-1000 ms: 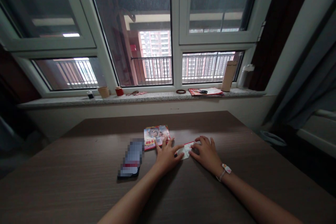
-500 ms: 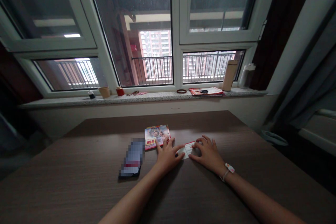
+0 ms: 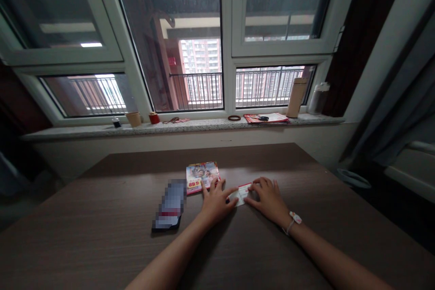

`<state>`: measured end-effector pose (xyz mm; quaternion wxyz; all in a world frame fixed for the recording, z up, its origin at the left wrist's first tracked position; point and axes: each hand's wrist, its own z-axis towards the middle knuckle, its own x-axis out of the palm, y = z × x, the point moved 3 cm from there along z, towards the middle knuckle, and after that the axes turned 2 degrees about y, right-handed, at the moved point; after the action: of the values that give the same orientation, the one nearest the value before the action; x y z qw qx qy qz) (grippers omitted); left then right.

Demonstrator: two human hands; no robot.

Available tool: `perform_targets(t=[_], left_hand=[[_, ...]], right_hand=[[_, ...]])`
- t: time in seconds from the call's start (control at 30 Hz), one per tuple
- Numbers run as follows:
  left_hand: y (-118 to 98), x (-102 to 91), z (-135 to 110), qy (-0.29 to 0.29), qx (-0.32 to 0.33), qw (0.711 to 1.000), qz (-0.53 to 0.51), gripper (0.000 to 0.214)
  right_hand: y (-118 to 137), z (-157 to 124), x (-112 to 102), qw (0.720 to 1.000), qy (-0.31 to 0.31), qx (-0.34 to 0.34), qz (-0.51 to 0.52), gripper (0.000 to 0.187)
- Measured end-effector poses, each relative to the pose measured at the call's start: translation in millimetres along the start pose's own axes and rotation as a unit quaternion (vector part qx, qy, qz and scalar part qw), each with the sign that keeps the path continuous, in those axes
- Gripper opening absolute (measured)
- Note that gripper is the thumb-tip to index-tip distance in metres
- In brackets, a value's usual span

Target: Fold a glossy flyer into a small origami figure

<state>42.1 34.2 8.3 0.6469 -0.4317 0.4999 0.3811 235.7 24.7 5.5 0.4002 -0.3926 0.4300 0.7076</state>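
White paper slip [image 3: 242, 193] lay on the table [image 3: 98, 222], our left hand [image 3: 216, 200] and right hand [image 3: 269, 197] both unclenched with fingers touching opposite ends, so we were probably just pinning it flat.

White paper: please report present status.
Left hand and right hand at opposite sides of white paper. Paper on table, partly covered. Leaflet beside left hand.

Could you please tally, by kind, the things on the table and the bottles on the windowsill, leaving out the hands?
White paper: 1
Printed leaflet: 1
Phone-like device, pixelated: 1
Bottles (tan bottle, pale bottle): 2
Total: 5
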Motion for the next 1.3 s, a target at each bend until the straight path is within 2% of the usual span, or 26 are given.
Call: perform_targets(t=[0.17,0.4,0.7,0.93,1.3], left_hand=[[1,1.9,1,-0.002,0.001,1.0,-0.002,0.04],[2,4.4,2,-0.007,0.004,1.0,-0.005,0.04],[3,4.6,1,-0.006,0.005,1.0,-0.006,0.04],[2,2.9,1,-0.002,0.007,1.0,-0.007,0.04],[6,7.6,4,0.007,0.009,1.0,-0.002,0.041]], right_hand=[[6,0,-3,0.999,0.007,-0.014,-0.045,0.039],[7,-2,-6,0.999,0.013,-0.024,-0.04,0.049],[-5,2,-4,0.996,0.018,0.009,0.084,0.03],[-6,2,-3,0.991,0.024,-0.063,0.114,0.016],[-10,8,-4,0.999,-0.025,0.028,0.035,0.022]])
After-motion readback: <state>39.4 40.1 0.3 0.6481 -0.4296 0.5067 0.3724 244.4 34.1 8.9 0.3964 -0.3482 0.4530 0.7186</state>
